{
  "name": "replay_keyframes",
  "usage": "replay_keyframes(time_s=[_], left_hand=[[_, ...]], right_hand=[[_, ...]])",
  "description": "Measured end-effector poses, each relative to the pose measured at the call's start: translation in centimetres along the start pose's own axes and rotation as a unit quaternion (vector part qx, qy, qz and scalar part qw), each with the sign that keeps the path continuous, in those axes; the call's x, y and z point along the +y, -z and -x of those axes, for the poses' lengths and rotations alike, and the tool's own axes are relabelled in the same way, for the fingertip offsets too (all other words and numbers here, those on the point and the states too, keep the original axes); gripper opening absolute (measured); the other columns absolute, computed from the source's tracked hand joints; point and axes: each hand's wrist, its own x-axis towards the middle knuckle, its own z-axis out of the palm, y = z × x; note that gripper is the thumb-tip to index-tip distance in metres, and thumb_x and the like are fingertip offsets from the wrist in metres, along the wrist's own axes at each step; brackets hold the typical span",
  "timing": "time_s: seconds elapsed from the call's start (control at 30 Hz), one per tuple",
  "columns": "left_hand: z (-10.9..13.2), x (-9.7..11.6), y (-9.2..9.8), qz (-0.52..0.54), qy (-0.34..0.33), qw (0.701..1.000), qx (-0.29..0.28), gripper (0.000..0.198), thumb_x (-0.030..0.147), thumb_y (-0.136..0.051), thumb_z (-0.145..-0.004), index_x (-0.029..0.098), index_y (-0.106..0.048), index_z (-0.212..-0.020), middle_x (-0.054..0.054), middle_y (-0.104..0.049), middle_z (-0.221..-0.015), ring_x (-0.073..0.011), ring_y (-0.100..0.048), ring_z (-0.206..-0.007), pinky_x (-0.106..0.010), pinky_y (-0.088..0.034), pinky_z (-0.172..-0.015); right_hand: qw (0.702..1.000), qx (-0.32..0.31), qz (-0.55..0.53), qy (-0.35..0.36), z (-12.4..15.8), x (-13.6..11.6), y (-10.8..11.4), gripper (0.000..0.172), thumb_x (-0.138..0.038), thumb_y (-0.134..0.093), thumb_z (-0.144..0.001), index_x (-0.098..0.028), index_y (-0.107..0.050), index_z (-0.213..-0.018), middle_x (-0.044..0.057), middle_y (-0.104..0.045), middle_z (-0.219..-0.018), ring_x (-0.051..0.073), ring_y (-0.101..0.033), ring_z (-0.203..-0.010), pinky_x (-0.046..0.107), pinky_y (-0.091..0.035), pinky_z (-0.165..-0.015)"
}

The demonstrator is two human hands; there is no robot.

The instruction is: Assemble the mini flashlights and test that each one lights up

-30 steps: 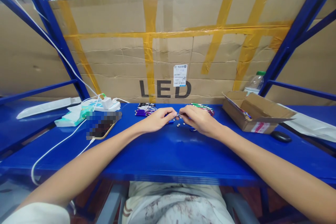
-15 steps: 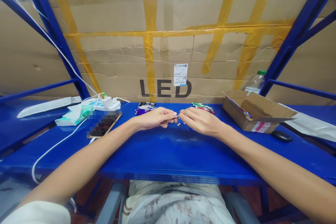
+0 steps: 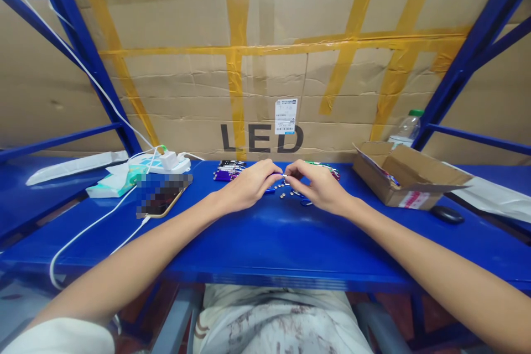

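My left hand and my right hand meet fingertip to fingertip above the blue tabletop. Each has its thumb and forefinger pinched. A small shiny piece shows between them; its kind is too small to make out, and fingers cover most of it. Just below lie several small round silver discs. A blue metal tube is beside my left fingers, and another blue piece lies under my right hand. Purple and black tubes are lined up behind my left hand; green and red ones are partly hidden behind my right.
On the right stand an open cardboard box, a black mouse and a bottle. Leftward are a phone, a power strip, a tissue pack and white cables. A large cardboard sheet walls off the back.
Both hands have turned and risen slightly, with thumbs now toward me. More of the discs and the blue pieces on the table have come into sight beneath them.
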Motion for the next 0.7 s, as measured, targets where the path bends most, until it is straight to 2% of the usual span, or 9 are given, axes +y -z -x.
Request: replay_keyframes(time_s=[0.13, 0.37, 0.43, 0.53, 0.63, 0.7], left_hand=[[0.0, 0.0, 0.1, -0.005, 0.0, 1.0, 0.017, 0.029, 0.041, -0.043, -0.113, 0.018, -0.059, -0.123, -0.01, -0.066, -0.116, -0.023, -0.063, -0.108, -0.037, -0.049, -0.1], [0.2, -0.4, -0.4, -0.062, -0.042, 0.997, 0.019, 0.031, 0.037, -0.039, -0.114, 0.017, -0.063, -0.114, -0.01, -0.066, -0.105, -0.023, -0.062, -0.099, -0.036, -0.047, -0.095], [0.1, -0.1, -0.2, -0.038, -0.022, 0.999, 0.007, 0.032, 0.037, -0.039, -0.114, 0.017, -0.065, -0.111, -0.009, -0.067, -0.104, -0.0222, -0.062, -0.097, -0.035, -0.047, -0.093], [-0.2, 0.7, 0.2, 0.043, 0.049, 0.998, -0.015, 0.035, 0.042, -0.042, -0.113, 0.018, -0.067, -0.106, -0.006, -0.071, -0.101, -0.0202, -0.063, -0.091, -0.032, -0.047, -0.088], [-0.5, 1.1, 0.6, 0.147, 0.116, 0.981, -0.045, 0.042, 0.051, -0.045, -0.11, 0.018, -0.069, -0.101, -0.003, -0.07, -0.094, -0.0185, -0.06, -0.087, -0.03, -0.046, -0.083], [-0.6, 1.1, 0.8, 0.215, 0.156, 0.962, -0.069, 0.049, 0.06, -0.048, -0.106, 0.016, -0.068, -0.095, -0.002, -0.063, -0.083, -0.0161, -0.054, -0.077, -0.028, -0.044, -0.073]], right_hand=[[0.998, 0.019, -0.047, -0.039, -0.3, -0.4, 0.3, 0.015, -0.035, -0.059, -0.107, -0.021, -0.062, -0.101, 0.001, -0.07, -0.084, 0.016, -0.063, -0.072, 0.028, -0.051, -0.07], [0.989, 0.002, -0.12, -0.084, -0.4, -0.7, 0.0, 0.019, -0.038, -0.061, -0.106, -0.021, -0.061, -0.099, 0.001, -0.07, -0.081, 0.016, -0.063, -0.07, 0.028, -0.051, -0.066], [0.993, 0.001, -0.097, -0.069, -0.2, -0.5, -0.2, 0.016, -0.036, -0.059, -0.107, -0.021, -0.061, -0.099, 0.001, -0.07, -0.083, 0.016, -0.063, -0.071, 0.028, -0.051, -0.066], [1.0, 0.006, -0.011, -0.009, 0.0, 0.1, -0.3, 0.01, -0.03, -0.057, -0.108, -0.022, -0.06, -0.102, 0.003, -0.071, -0.088, 0.016, -0.063, -0.074, 0.029, -0.05, -0.068], [0.996, 0.006, 0.069, 0.063, 0.1, 0.5, -0.2, 0.008, -0.026, -0.052, -0.11, -0.023, -0.059, -0.107, 0.005, -0.07, -0.091, 0.019, -0.064, -0.078, 0.031, -0.051, -0.072], [0.99, 0.003, 0.106, 0.093, 0.1, 0.5, -0.2, 0.011, -0.025, -0.049, -0.111, -0.023, -0.059, -0.109, 0.006, -0.069, -0.091, 0.02, -0.064, -0.079, 0.032, -0.051, -0.072]])
